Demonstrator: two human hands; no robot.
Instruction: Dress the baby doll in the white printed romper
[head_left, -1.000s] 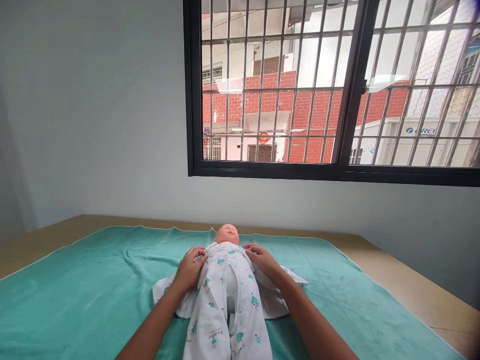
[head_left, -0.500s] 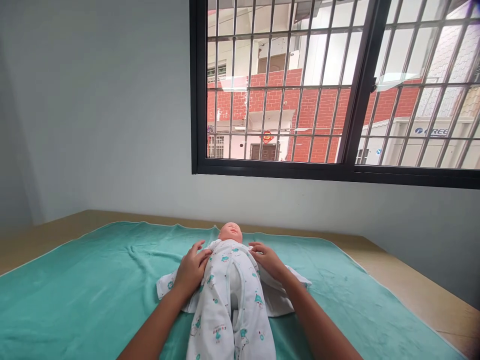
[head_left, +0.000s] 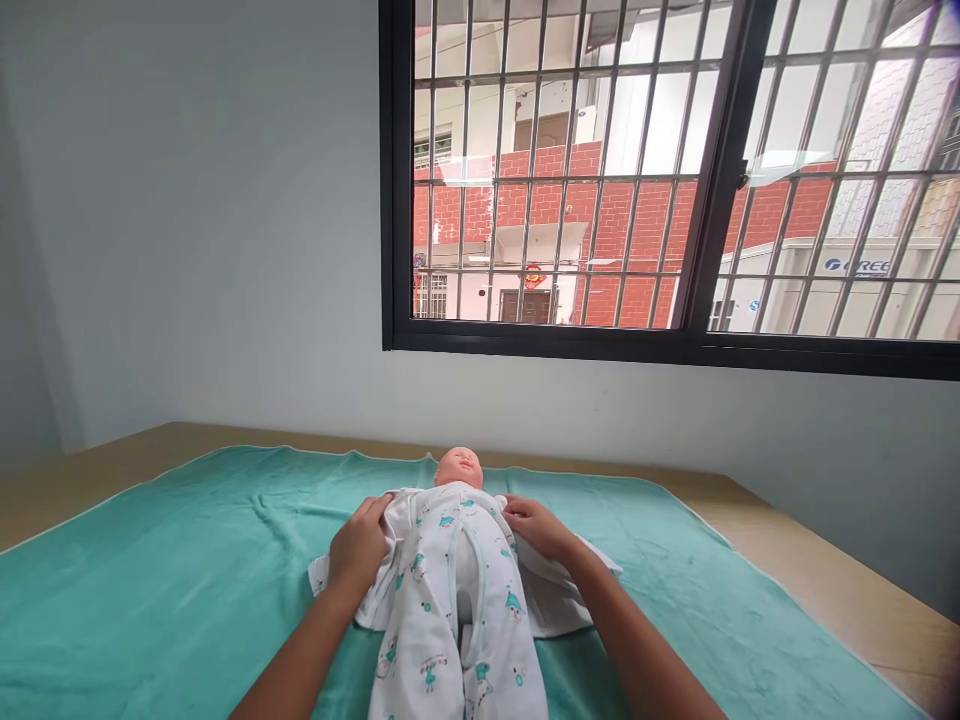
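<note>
A baby doll [head_left: 460, 467] lies on its back with its head toward the wall. It has on white printed baby pants [head_left: 427, 610], pulled up high over its body. Under it a white baby shirt [head_left: 375, 598] is spread out to both sides. My left hand [head_left: 360, 548] is closed on the shirt's edge at the doll's left-of-picture side, fingertips partly hidden by cloth. On the other side, my right hand [head_left: 538, 527] pinches the shirt near the doll's shoulder, with fingers bent together.
A green blanket [head_left: 187, 580] covers most of the wooden surface [head_left: 810, 560]. Behind stands a pale wall [head_left: 225, 250] with a black-framed barred window [head_left: 555, 340] at the upper right.
My left hand has moved left and slightly down, drawing the shirt's edge outward from the doll's side. My right hand has closed at the shirt and barely shifted.
</note>
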